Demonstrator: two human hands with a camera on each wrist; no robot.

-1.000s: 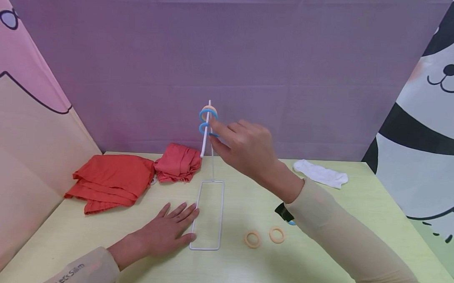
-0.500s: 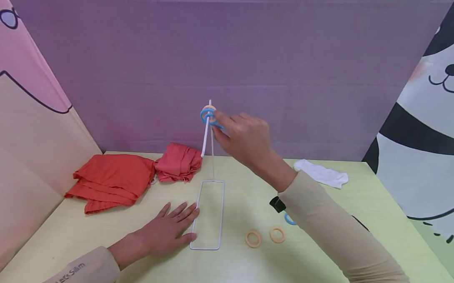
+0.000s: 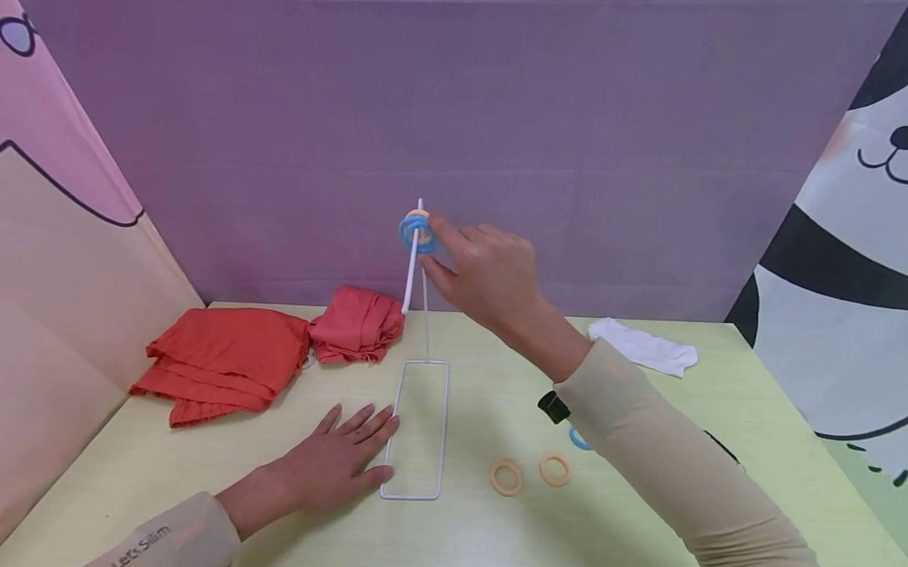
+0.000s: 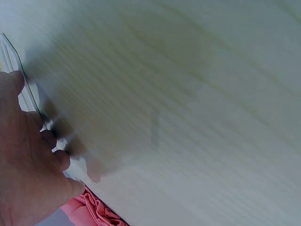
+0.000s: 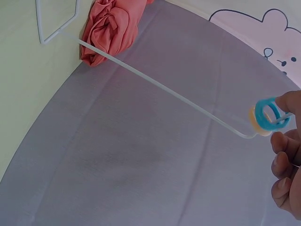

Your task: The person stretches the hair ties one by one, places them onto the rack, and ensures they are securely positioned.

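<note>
A white wire stand (image 3: 444, 433) has a flat rectangular base on the table and a tall post. Near its top, a hook-like arm (image 3: 410, 282) points toward me. Wooden and blue rings hang around that arm, overlapping each other. My right hand (image 3: 492, 272) holds a blue ring (image 3: 425, 246) at its right side, index finger above and thumb below. In the right wrist view the blue rings (image 5: 264, 126) sit against a wooden ring (image 5: 254, 121). My left hand (image 3: 335, 463) lies flat, fingers spread, with its fingertips on the base's left wire.
Two wooden rings (image 3: 506, 478) (image 3: 555, 470) lie right of the base. A blue ring (image 3: 579, 439) is partly hidden by my right sleeve. Red folded cloths (image 3: 226, 363) (image 3: 357, 326) lie back left, a white cloth (image 3: 642, 347) back right. A purple backdrop (image 3: 579, 154) stands behind.
My right hand has moved slightly up and away, bringing its blue ring along the arm to the other rings near the post. My left hand has stayed on the base.
</note>
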